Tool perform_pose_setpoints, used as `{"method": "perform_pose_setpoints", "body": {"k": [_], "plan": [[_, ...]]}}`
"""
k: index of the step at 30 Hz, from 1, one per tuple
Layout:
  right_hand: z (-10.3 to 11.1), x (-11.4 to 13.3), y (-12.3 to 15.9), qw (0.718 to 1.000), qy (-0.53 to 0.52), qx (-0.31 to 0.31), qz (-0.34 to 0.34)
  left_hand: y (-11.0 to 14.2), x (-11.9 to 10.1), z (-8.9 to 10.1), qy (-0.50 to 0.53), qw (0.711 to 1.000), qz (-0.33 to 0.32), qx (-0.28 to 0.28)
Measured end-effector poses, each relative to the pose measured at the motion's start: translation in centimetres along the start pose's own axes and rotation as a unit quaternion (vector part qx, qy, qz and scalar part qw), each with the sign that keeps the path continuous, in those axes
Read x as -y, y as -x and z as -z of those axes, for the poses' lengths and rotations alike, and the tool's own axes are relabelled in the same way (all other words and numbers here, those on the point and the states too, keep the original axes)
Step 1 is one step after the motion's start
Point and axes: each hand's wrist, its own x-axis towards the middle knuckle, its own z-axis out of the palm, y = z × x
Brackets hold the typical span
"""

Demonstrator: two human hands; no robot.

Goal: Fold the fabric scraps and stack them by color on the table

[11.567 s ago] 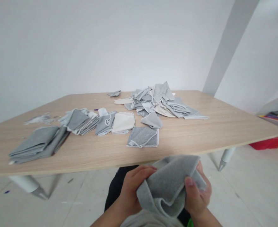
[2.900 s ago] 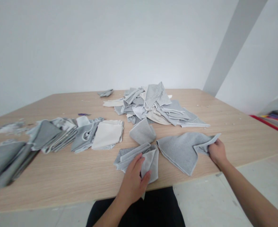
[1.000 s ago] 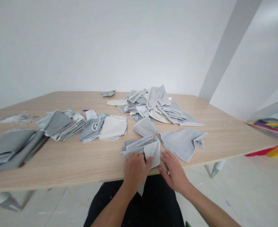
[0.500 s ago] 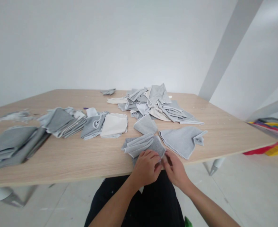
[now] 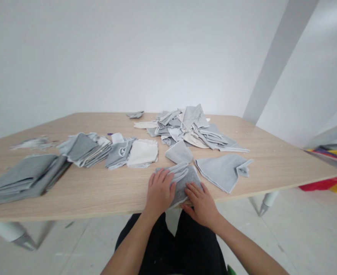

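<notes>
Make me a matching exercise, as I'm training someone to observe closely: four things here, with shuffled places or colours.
Things:
1. heap of cloths
2. dark grey cloth
3. big folded stack
4. squarish stack

Places or colours:
A. cream on top
B. under the right hand
C. near the table's left end
D. tangled, towards the wall

Pairs: 1-D, 2-B, 3-C, 4-A
</notes>
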Motion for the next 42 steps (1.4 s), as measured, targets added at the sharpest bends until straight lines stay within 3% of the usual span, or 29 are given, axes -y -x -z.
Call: {"method": "perform_pose_setpoints", "body": {"k": [7,16,21,25,29,31,33,35,37,39,42], "plan": [[-0.1,0.1,0.3,1.000,0.020,-0.011,0.001,-1.5,2.3,-0.6,-0.029,0.993,0.041,0.108],[-0.5,0.9,-0.3,1.000,-0.014,-0.012,0.022,-5.6,3.7,-1.1,0.009,0.979,0.122,0.162],[-0.3,1.2,-0.3,0.999,-0.044,-0.009,-0.001,-7.3,4.0,0.1,0.054,0.987,0.105,0.113],[0.0,1.1,-0.5,0.997,-0.073,-0.008,-0.012,-7.4,3.5,1.4,0.164,0.982,0.089,0.019],[-0.2,0.8,-0.4,0.991,-0.125,-0.026,-0.035,-7.8,2.6,2.8,0.355,0.922,0.116,-0.100],[-0.3,0.6,-0.6,0.983,-0.158,-0.069,-0.065,-8.1,1.9,3.7,0.444,0.871,0.149,-0.147],[-0.2,0.7,-1.0,0.969,-0.195,-0.117,-0.093,-8.1,0.9,4.7,0.545,0.800,0.181,-0.174],[0.4,1.1,-1.8,0.956,-0.233,-0.148,-0.099,-7.8,-0.4,5.6,0.636,0.728,0.200,-0.158],[1.4,1.8,-2.8,0.944,-0.276,-0.161,-0.081,-7.2,-1.7,6.1,0.691,0.681,0.211,-0.116],[2.3,2.5,-3.8,0.932,-0.311,-0.177,-0.058,-6.7,-2.7,6.3,0.713,0.662,0.219,-0.071],[3.2,3.3,-4.6,0.903,-0.376,-0.205,-0.035,-6.1,-3.3,6.0,0.714,0.660,0.230,-0.036]]}}
